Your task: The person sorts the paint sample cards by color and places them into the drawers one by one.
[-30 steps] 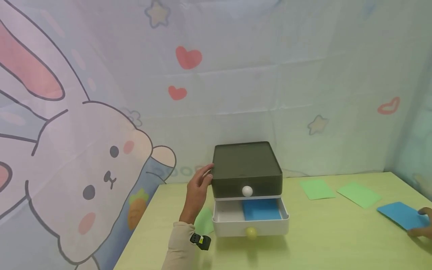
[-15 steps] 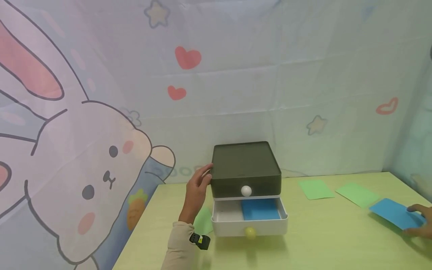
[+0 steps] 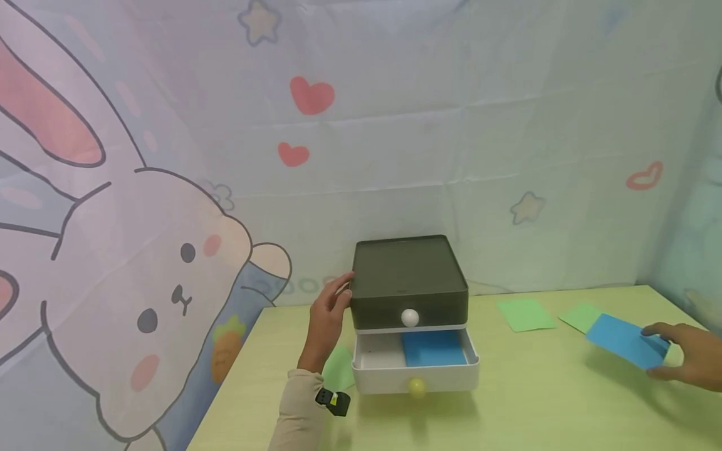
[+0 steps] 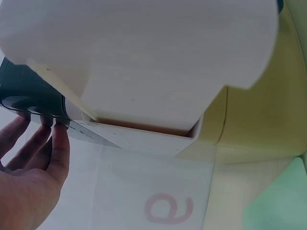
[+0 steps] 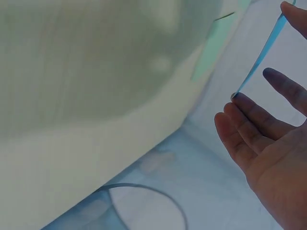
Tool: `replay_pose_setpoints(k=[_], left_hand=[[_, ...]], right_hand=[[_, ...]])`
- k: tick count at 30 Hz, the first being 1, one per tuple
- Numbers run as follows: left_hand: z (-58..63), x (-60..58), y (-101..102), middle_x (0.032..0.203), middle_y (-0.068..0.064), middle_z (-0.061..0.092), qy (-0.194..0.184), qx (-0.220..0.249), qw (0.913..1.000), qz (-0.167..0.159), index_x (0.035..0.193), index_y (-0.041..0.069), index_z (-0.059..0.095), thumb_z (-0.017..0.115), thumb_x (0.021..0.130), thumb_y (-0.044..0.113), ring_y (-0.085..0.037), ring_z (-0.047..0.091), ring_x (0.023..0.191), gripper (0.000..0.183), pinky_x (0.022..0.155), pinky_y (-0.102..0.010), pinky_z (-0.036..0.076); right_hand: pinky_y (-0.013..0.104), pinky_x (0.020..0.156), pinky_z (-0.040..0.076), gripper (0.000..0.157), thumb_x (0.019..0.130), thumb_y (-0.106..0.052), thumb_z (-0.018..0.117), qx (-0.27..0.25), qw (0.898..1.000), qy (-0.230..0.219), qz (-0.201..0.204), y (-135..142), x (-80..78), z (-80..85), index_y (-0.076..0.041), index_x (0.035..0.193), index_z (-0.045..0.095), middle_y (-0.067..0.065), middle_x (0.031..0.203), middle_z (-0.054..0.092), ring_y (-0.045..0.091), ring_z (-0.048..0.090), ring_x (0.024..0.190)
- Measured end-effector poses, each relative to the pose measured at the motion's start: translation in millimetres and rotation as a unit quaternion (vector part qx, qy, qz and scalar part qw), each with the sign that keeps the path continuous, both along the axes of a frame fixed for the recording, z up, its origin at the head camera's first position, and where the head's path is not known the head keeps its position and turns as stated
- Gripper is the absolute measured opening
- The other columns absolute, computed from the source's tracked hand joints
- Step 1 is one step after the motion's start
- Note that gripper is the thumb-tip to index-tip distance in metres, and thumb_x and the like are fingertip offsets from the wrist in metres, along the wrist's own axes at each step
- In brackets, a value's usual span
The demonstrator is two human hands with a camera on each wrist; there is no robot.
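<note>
A small desktop drawer unit (image 3: 408, 269) with a dark upper body stands on the table. Its white lower drawer (image 3: 383, 379), with a yellow knob, is pulled out. One blue sheet of paper (image 3: 433, 349) lies in the drawer's right part. My left hand (image 3: 327, 316) rests its fingertips on the unit's left side; the left wrist view has these fingers (image 4: 60, 148) against the dark side wall. Off to the right, my right hand (image 3: 690, 354) pinches another blue sheet of paper (image 3: 620, 338) by opposite edges, above the table. Edge-on, that sheet looks like a thin strip in the right wrist view.
Two green sheets lie right of the unit: one green sheet (image 3: 526, 314) nearer it, another green sheet (image 3: 578, 316) partly behind the held blue one. A further green sheet (image 3: 338, 369) lies left of the drawer. A printed cloth (image 3: 395, 156) hangs behind the table.
My right hand has come in from the right edge, lifting the blue sheet off the table and carrying it leftward. The left hand stays against the unit.
</note>
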State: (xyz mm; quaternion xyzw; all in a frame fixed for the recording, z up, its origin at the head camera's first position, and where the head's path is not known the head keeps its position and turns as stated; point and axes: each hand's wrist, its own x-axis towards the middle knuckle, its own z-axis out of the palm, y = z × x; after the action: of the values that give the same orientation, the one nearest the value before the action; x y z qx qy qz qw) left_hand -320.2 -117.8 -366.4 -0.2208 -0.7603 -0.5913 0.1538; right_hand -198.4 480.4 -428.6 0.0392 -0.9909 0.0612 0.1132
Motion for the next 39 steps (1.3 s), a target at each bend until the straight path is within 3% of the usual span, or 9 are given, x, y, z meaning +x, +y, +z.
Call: replay_pose_setpoints(k=[4,9,12,16,23,30,39], left_hand=[[0.0,0.4,-1,0.151,-0.005,0.052,-0.006,0.002,1.0000,0.001,0.143,0.019,0.056,0.049,0.106,0.021,-0.030,0.054,0.138,0.038,0.109,-0.048,0.050],[-0.4,0.1,-1,0.151,-0.007,0.052,-0.002,0.004,1.0000,0.000,0.144,0.018,0.056,0.048,0.106,0.021,-0.031,0.054,0.138,0.039,0.109,-0.048,0.050],[0.2,0.1,-1,0.150,-0.006,0.053,-0.002,0.006,1.0000,0.000,0.143,0.018,0.057,0.048,0.106,0.021,-0.030,0.054,0.138,0.038,0.108,-0.047,0.050],[0.5,-0.6,-1,0.150,-0.004,0.053,-0.006,0.009,0.9999,0.002,0.142,0.020,0.058,0.049,0.106,0.021,-0.027,0.055,0.137,0.037,0.108,-0.047,0.050],[-1.1,-0.7,0,0.150,-0.009,0.052,0.004,0.007,1.0000,0.000,0.143,0.016,0.056,0.048,0.106,0.020,-0.032,0.055,0.136,0.039,0.108,-0.049,0.050],[-1.9,1.2,1,0.150,-0.005,0.053,-0.011,0.009,0.9999,0.003,0.142,0.021,0.057,0.049,0.106,0.023,-0.029,0.056,0.136,0.037,0.109,-0.049,0.050],[-1.9,0.4,1,0.150,-0.007,0.053,0.001,0.011,0.9999,0.003,0.143,0.019,0.057,0.048,0.106,0.022,-0.031,0.056,0.135,0.038,0.109,-0.049,0.050]], right_hand=[[0.059,0.079,0.054,0.078,0.069,-0.041,0.089,-0.003,1.000,0.001,0.022,-23,0.4,15.3,0.007,0.123,0.059,0.032,0.111,0.064,0.048,0.063,0.095],[0.047,0.074,0.057,0.071,0.069,-0.041,0.090,-0.025,0.997,0.025,0.068,-52,4.2,29.3,-0.006,0.124,0.061,0.020,0.118,0.065,0.036,0.062,0.098],[0.035,0.074,0.057,0.066,0.071,-0.042,0.089,-0.035,0.994,0.042,0.090,-67,7.0,39.8,-0.015,0.125,0.062,0.010,0.122,0.065,0.012,0.061,0.104],[0.024,0.075,0.053,0.064,0.072,-0.046,0.087,-0.034,0.991,0.057,0.118,-89,9.5,54.8,-0.027,0.127,0.061,-0.003,0.125,0.062,-0.013,0.048,0.108],[0.023,0.078,0.053,0.062,0.073,-0.049,0.086,-0.042,0.983,0.055,0.168,-121,15.6,74.9,-0.036,0.128,0.058,-0.016,0.127,0.060,-0.010,0.052,0.111],[0.022,0.082,0.055,0.062,0.074,-0.036,0.089,-0.058,0.959,0.074,0.269,-146,21.1,86.8,-0.033,0.127,0.057,-0.021,0.125,0.059,-0.009,0.053,0.114],[0.024,0.087,0.054,0.056,0.081,-0.034,0.084,-0.069,0.932,0.031,0.356,-189,20.6,102.5,-0.032,0.129,0.055,-0.018,0.128,0.057,-0.002,0.054,0.116]])
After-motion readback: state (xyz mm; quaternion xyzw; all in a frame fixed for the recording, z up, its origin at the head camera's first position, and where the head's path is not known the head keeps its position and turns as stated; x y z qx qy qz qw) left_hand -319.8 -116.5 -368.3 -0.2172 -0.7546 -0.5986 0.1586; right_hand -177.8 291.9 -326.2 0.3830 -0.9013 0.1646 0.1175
